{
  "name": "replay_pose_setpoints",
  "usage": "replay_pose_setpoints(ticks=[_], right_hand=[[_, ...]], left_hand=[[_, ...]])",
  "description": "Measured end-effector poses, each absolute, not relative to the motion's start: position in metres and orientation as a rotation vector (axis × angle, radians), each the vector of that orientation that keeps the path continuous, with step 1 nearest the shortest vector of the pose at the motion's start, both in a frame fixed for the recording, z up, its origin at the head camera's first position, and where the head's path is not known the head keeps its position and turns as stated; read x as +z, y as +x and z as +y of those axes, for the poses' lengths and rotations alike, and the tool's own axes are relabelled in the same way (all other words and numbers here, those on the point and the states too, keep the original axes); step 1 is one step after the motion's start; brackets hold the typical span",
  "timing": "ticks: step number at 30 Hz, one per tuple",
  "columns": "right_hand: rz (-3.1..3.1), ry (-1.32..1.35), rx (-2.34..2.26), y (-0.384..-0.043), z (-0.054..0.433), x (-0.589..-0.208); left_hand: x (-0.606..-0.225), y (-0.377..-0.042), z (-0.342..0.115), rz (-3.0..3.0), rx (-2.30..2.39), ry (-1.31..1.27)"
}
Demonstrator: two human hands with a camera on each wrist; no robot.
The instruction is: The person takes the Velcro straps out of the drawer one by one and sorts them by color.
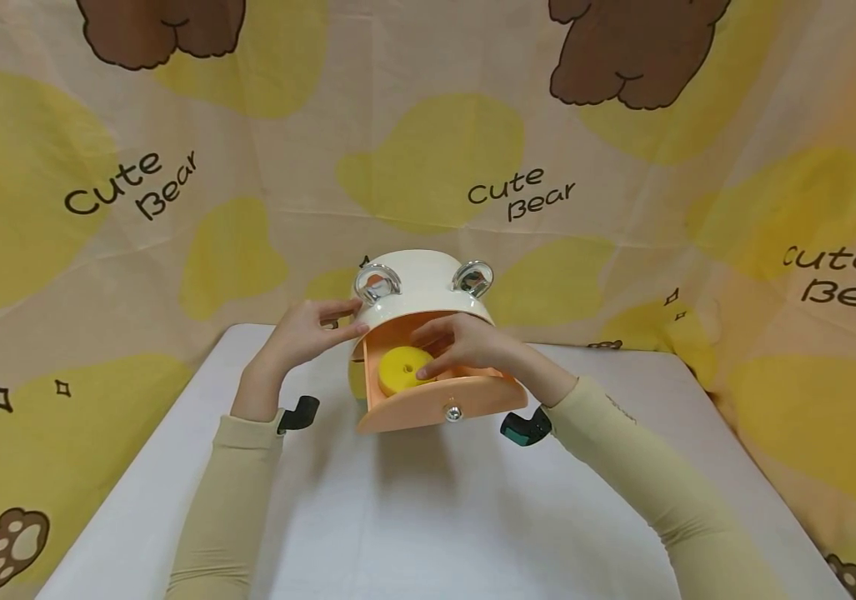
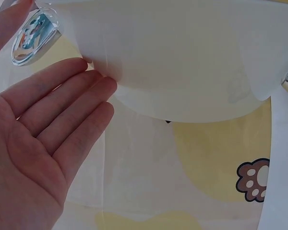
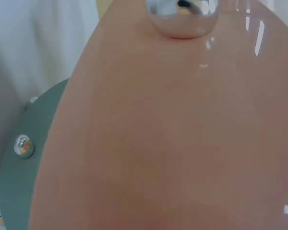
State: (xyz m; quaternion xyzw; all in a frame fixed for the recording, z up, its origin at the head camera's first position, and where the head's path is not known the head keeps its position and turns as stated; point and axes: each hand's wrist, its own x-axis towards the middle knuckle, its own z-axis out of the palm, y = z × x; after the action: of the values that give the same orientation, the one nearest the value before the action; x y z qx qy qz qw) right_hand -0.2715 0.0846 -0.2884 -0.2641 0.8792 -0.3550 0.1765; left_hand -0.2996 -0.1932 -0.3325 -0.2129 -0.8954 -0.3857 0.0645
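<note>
A white cabinet [image 1: 420,279] with two silver ring-like eyes stands on the table, its orange drawer [image 1: 443,402] pulled out. Inside the drawer is a yellow disc [image 1: 402,369] with a small hole in its middle. My right hand [image 1: 465,343] reaches in over the drawer's right side, thumb tip overlapping the disc and fingers spread apart from it near its far edge. On the cabinet's left side, my left hand [image 1: 312,332] rests its fingertips near one eye. Straight fingers [image 2: 81,103] lie against the curved white wall in the left wrist view.
A silver knob [image 1: 453,412] sits on the orange drawer's front. Below it in the right wrist view shows a green drawer front [image 3: 19,177] with its own knob. The white table [image 1: 428,533] ends at a patterned cloth backdrop [image 1: 428,150].
</note>
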Motion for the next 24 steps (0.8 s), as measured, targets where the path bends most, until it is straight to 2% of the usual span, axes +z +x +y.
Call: replay_pose_setpoints(ticks=[13,24], right_hand=[[2.392,-0.794,-0.995,-0.279,0.087,-0.301],[2.397,-0.976,-0.914,-0.279,0.085,-0.304]], left_hand=[[-0.332,-0.298,-0.195,-2.719,-1.188,-0.638],[-0.331,-0.298,-0.195,-2.72,-1.173,-0.629]])
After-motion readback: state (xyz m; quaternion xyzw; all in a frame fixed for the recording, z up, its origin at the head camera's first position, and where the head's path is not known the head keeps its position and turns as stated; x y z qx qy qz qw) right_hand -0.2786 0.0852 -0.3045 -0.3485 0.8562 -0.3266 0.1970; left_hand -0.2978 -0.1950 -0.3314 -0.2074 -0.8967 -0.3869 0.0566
